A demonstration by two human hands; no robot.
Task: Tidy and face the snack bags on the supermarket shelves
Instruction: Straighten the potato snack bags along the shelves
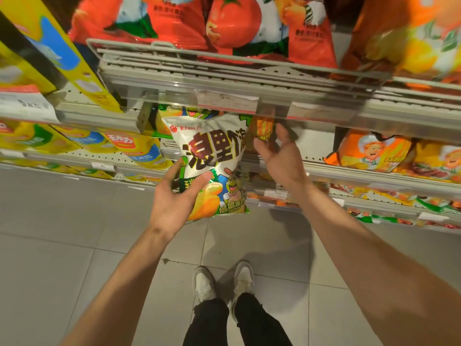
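A white and green snack bag (212, 156) with large dark characters and a cartoon figure hangs in front of the middle shelf, face toward me. My left hand (174, 196) grips its lower left side, thumb across the front. My right hand (279, 156) is just right of the bag with fingers spread and relaxed, reaching under the upper shelf toward an orange bag (262, 131); it holds nothing. More green and white bags (189, 112) stand behind the held one, mostly hidden.
The upper wire shelf (224, 71) carries red tomato bags (234, 23) and overhangs my hands. Yellow boxes (50, 51) fill the left shelves, orange chef bags (369, 151) the right. Lower shelves hold more packets. Grey floor tiles and my shoes (222, 283) are below.
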